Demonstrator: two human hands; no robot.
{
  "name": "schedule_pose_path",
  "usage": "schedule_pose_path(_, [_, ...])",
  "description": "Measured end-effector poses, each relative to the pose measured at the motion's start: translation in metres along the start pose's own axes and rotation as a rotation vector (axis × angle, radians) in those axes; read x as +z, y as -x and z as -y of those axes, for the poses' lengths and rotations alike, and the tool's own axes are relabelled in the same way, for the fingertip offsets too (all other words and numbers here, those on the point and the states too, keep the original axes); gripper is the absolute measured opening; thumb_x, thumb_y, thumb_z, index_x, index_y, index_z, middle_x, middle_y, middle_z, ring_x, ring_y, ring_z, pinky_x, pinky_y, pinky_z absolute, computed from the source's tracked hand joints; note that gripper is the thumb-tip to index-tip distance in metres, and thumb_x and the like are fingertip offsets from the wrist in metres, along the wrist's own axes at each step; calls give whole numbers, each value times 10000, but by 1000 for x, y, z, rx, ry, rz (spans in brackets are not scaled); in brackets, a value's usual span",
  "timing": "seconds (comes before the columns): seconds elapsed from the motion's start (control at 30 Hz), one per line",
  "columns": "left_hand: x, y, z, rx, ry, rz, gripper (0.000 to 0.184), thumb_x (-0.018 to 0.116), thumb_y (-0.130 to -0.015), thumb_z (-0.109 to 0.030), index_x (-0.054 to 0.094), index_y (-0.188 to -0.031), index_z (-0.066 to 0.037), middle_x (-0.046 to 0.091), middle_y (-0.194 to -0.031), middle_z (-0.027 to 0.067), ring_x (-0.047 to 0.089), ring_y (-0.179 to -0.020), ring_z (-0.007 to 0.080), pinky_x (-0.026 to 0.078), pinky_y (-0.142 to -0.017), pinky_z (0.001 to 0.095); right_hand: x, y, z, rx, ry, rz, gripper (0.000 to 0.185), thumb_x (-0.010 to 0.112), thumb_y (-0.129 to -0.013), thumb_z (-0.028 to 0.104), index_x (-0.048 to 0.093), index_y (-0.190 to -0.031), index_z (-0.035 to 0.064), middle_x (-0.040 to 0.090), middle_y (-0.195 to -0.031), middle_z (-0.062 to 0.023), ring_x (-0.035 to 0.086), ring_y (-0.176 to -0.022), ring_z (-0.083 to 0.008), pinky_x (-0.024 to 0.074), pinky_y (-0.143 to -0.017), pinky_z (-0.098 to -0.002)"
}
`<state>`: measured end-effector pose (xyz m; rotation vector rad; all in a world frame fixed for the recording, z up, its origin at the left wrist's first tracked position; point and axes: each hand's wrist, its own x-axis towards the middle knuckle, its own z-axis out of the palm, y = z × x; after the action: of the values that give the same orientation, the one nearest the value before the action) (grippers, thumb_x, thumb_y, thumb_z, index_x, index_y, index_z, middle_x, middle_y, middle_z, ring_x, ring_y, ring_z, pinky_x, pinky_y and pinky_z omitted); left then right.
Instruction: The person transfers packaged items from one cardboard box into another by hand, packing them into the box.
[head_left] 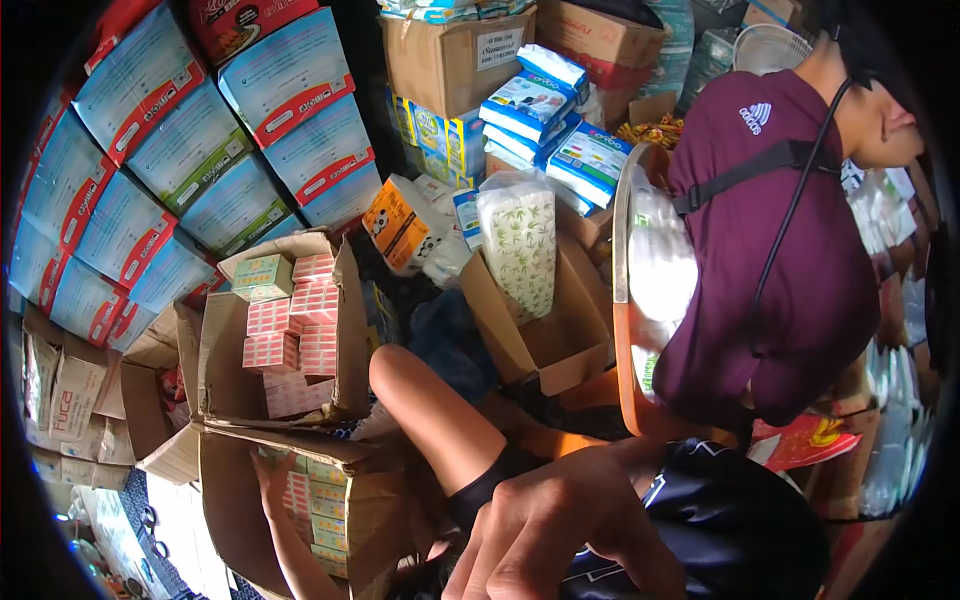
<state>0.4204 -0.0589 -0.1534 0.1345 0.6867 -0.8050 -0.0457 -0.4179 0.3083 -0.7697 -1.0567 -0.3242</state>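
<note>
My left hand (272,478) reaches into the lower open carton (225,510). Its fingertips are at the small red-and-white boxes (298,500), beside a stack of small green-and-yellow boxes (328,505); whether they grip one is unclear. Close to the camera at the bottom centre is my right hand (560,525), its fingers loosely bent and apart, with nothing visible in them. Above the lower carton stands another open carton (215,350). It holds several red-and-white boxes (316,302) and one green-and-yellow box (262,278).
Tall stacks of blue-and-red cartons (300,140) fill the upper left. An open brown carton (590,335) holds a leaf-patterned pack (520,240), with blue-and-white packs (590,160) behind it. A person in a maroon shirt (750,250) is at the right. A bare knee (425,400) is mid-frame.
</note>
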Motion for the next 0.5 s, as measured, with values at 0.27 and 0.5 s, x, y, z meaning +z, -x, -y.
schedule_pose_path(0.27, [28,46,53,-1417,2734,-411,1117,782,-770,-207,-54,-1488,-25,662,-887,71,604,-739,190,549,-726,367,1,-8,4,18,4,-14,679,913,-593,295,589,-994,-148,574,-762,-65,441,-592,-100,347,-502,-224])
schedule_pose_path(0.5, [63,92,113,-1382,3665,57,966,825,-671,-243,272,-1416,24,387,-1377,235,380,-1281,324,312,-1071,395,1,-9,4,96,-72,-64,652,913,-594,275,591,-969,-149,580,-762,-71,447,-594,-108,351,-504,-228])
